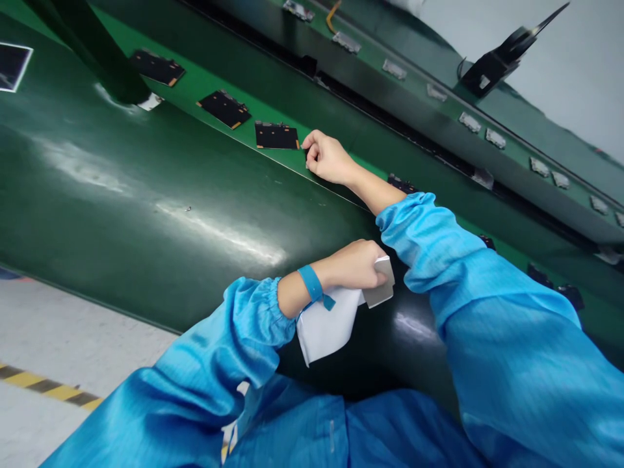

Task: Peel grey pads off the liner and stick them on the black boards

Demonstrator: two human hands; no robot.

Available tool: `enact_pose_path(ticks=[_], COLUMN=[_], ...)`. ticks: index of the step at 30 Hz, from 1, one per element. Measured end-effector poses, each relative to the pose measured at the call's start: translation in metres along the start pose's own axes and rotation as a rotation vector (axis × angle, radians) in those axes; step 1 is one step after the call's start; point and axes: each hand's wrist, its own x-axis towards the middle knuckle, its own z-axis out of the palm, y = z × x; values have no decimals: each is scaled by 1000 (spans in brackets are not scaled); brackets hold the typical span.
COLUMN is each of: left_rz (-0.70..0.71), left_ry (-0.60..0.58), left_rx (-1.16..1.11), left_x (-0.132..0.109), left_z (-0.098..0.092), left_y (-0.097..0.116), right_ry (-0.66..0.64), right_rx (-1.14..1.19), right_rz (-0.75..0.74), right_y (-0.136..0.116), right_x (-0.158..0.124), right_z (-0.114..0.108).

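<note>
Three flat, black circuit boards lie on the smooth green strip, the nearest just beside the curled right hand, whose grip I cannot tell; the left hand clutches one stiff grey card.

White glare streaks on green tabletop, slight blur, stretched edges

Free passage lies over the green tabletop, left of centre, narrowing between the hands. Obstacles: dark post, upper left; black boards, upper centre; right hand and sleeve, centre to lower right; left hand with grey piece, lower centre.
</note>
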Motion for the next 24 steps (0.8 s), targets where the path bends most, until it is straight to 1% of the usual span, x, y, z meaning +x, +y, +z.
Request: enact_pose_path(ticks=[7,13,19,24], left_rz=[-2,-17,-43,-38], left_ry=[5,6,11,4], left_rx=[-4,-24,-24,-34], left_x=[0,0,0,0], left_z=[0,0,0,0], left_y=[1,1,3,2], right_ry=[-13,-47,-20,-19], right_rx=[-168,-135,-156,-166], right_rz=[-27,-12,-26,-29], right_y=[-1,2,7,14], right_x=[-14,-24,-38,-48], right_z=[-6,-13,-18,-22])
